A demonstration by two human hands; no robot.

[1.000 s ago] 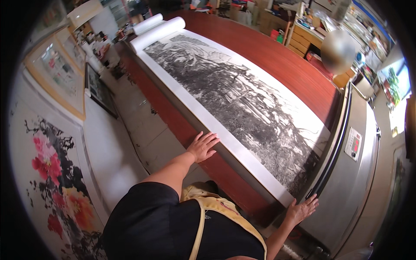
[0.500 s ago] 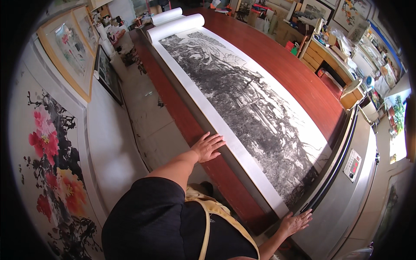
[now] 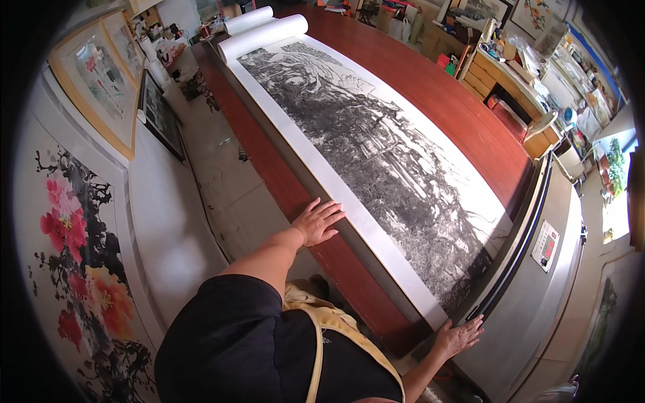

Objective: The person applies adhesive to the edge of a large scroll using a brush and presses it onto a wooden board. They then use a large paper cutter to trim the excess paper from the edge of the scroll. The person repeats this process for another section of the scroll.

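Grey metal machine (image 3: 521,299) beside it, the right hand (image 3: 459,338) spreads flat, empty; the left hand (image 3: 318,221), likewise, rests at the edge of an ink landscape painting (image 3: 376,151) on the red counter (image 3: 437,101). Steadying seems in hand; the next move likely calls for straight alignment.

The view had swung since the first picture, carrying the ink painting (image 3: 376,148) across it, then drifted partway back over the last half second. Beyond the painting's far long side, a round blur that had covered part of the wooden drawer unit (image 3: 496,75) was gone. Farther off on that side, a framed flower picture (image 3: 539,18) had come into sight. The hands (image 3: 319,223) along the painting's near side had shifted with the view; any motion of their own was too small to tell.
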